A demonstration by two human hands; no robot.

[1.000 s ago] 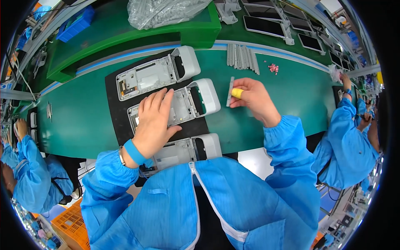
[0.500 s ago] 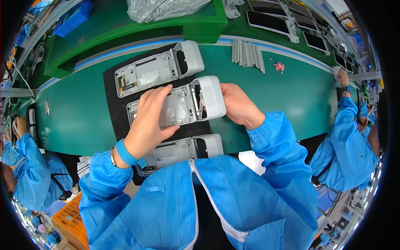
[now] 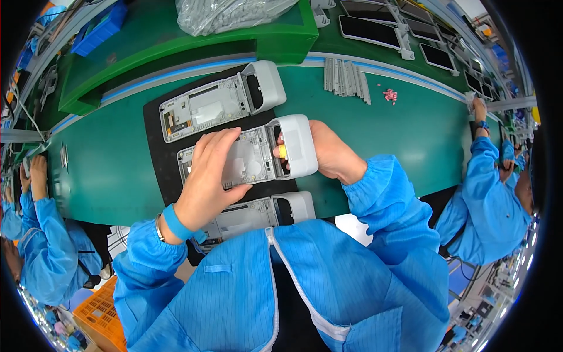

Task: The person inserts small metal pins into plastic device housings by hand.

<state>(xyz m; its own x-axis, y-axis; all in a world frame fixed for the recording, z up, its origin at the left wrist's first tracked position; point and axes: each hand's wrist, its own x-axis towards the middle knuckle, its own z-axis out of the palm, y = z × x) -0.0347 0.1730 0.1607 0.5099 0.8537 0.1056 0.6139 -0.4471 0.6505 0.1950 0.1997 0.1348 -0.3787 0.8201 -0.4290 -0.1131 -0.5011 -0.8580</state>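
A grey plastic device housing (image 3: 300, 145) with a shallow tray and a raised hollow end lies across the black mat in front of me. My left hand (image 3: 206, 170) grips the tray part, fingers over the far edge and thumb at the near edge. At the hollow end, my right hand (image 3: 335, 151) wraps the right side, its fingers reaching inside. Fingertips and something yellow (image 3: 283, 152) show through the opening; whether it is a finger cover or a loose piece I cannot tell. Similar housings lie beyond (image 3: 220, 105) and nearer (image 3: 252, 216).
Thin grey strips (image 3: 347, 81) and small pink pieces (image 3: 390, 95) lie at the far right of the green table (image 3: 404, 141). A green raised shelf (image 3: 287, 44) holds a clear bag of parts (image 3: 226, 17). Flat dark-screened panels (image 3: 369, 30) stand back right. Co-workers sit on both sides.
The metallic strip seen in the housing's opening no longer shows there; my right fingertips and the yellow thing now do. My left hand keeps its grip. The view has shifted slightly.
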